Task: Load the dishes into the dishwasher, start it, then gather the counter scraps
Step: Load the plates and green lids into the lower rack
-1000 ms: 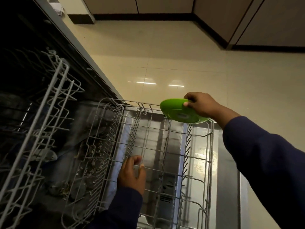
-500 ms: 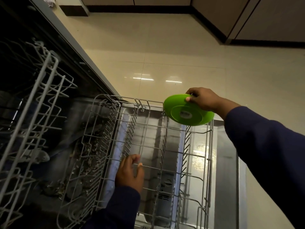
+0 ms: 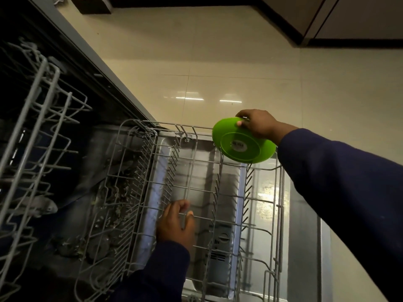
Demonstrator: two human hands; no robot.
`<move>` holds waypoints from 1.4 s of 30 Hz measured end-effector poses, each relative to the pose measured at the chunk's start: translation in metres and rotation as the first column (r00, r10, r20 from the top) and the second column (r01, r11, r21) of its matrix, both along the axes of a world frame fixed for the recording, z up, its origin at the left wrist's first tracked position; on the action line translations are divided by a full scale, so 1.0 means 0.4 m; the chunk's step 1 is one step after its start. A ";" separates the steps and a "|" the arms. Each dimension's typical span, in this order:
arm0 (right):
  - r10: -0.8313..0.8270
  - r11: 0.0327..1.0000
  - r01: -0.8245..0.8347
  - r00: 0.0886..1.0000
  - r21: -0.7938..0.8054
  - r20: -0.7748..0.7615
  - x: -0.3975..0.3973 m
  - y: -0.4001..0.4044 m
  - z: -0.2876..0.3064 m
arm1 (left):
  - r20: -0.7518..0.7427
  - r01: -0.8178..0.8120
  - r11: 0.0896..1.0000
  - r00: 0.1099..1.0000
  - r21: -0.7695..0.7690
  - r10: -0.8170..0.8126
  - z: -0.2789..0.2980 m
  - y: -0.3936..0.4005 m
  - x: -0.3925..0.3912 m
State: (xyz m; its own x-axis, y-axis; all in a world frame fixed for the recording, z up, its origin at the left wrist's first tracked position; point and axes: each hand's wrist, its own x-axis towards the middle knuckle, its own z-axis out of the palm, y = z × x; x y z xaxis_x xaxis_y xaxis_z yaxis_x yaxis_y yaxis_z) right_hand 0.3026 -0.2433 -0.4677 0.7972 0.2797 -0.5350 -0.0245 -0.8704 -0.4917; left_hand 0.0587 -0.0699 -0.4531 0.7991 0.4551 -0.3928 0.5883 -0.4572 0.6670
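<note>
Green plate (image 3: 243, 141) pinched by right hand (image 3: 259, 125); left hand (image 3: 175, 223) seemingly grips rack (image 3: 281, 212).

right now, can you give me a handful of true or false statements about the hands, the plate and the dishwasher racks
1. The right hand holds a green plate by its rim. True.
2. The green plate is already slotted between the tines of the lower rack. False: it is held above the rack's far edge, not yet set in.
3. The left hand has its fingers curled round a wire of the lower rack. True.
4. The plate's eating side faces the camera. False: its underside, with the foot ring and a label, faces the camera.
5. The lower rack is full of dishes. False: no dishes stand in it.
</note>
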 end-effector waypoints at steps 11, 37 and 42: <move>-0.099 0.979 0.094 0.995 0.182 0.021 0.002 -0.073 0.048 | -0.023 0.004 1.000 1.000 -0.001 -0.004 0.010 0.001 -0.006; 0.071 0.996 -0.075 0.993 0.040 0.097 -0.014 -0.054 0.014 | -0.043 0.002 0.999 0.999 0.033 -0.001 -0.008 -0.023 -0.009; 0.120 0.992 -0.123 0.986 0.015 0.115 -0.021 -0.030 0.002 | -0.024 0.008 0.999 1.000 0.040 -0.007 -0.021 -0.021 -0.018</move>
